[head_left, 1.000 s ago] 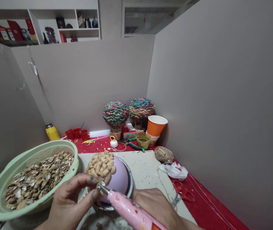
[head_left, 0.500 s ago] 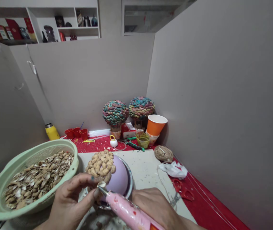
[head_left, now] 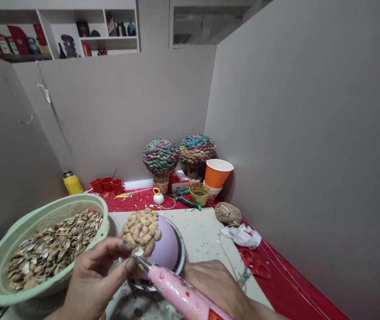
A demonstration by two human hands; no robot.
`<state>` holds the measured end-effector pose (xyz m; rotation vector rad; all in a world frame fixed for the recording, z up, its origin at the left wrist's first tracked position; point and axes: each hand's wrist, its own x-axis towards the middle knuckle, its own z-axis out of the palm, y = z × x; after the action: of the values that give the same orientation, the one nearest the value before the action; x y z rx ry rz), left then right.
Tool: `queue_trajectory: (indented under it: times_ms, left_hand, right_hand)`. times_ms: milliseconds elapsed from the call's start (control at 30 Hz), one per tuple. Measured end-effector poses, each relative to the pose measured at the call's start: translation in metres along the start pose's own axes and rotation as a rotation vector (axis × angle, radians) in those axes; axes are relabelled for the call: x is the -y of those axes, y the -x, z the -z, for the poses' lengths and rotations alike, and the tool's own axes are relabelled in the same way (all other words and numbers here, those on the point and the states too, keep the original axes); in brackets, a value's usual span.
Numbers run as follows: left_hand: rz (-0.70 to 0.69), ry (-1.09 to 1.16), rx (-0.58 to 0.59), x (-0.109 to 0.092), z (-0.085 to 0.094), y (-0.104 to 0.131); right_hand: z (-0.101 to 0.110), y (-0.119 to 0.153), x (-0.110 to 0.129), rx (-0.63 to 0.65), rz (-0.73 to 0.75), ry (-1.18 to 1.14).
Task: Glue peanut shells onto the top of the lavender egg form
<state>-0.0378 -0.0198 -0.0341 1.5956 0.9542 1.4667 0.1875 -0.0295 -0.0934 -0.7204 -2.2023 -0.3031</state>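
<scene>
Between the thumb and fingertips of my left hand [head_left: 98, 271] is a peanut shell [head_left: 138, 252], its pale hollow side showing. My right hand [head_left: 213, 282] is closed around a pink glue gun [head_left: 176, 291], whose metal nozzle points left and touches or nearly touches the shell. Just behind them sits a lilac ball [head_left: 166, 242] in a metal bowl [head_left: 182, 249]. Peanut shells [head_left: 141, 226] cover the ball's left and top part. On the left stands a green colander [head_left: 105, 213] holding many loose shells [head_left: 56, 249].
Two balls covered in coloured shells [head_left: 161, 156] stand at the back beside orange cups [head_left: 218, 173]. Red cups [head_left: 106, 184], a yellow bottle [head_left: 73, 183], green-handled pliers [head_left: 188, 203] and twine [head_left: 228, 214] lie around the board [head_left: 200, 226]. A grey partition rises at right.
My left hand has shifted slightly left and down with the shell, and the nozzle now points at the shell's inside a little further left. The ball stays in place.
</scene>
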Motion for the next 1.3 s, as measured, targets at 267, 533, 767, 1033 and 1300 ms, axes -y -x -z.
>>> queue_trajectory:
  times_ms: [267,533,767,1033,1300]
  left_hand:
    - [0.099,0.040,-0.025,0.000,0.005,-0.002]
    - [0.077,-0.021,-0.101,-0.003,0.034,-0.009]
    - [-0.384,-0.547,-0.006,-0.014,0.034,-0.018]
    - [-0.986,-0.963,0.456,-0.016,0.027,-0.047]
    - [-1.198,-1.135,0.666,-0.021,0.022,-0.054]
  right_hand:
    - [0.009,-0.008,0.003,0.006,-0.036,-0.017]
    - [0.035,-0.009,-0.021,-0.057,-0.173,0.149]
    - [0.038,0.008,-0.056,0.495,-0.638,0.192]
    - [0.034,0.009,-0.072,0.678,-0.700,0.191]
    - [0.046,-0.010,-0.076,0.565,-0.663,0.085]
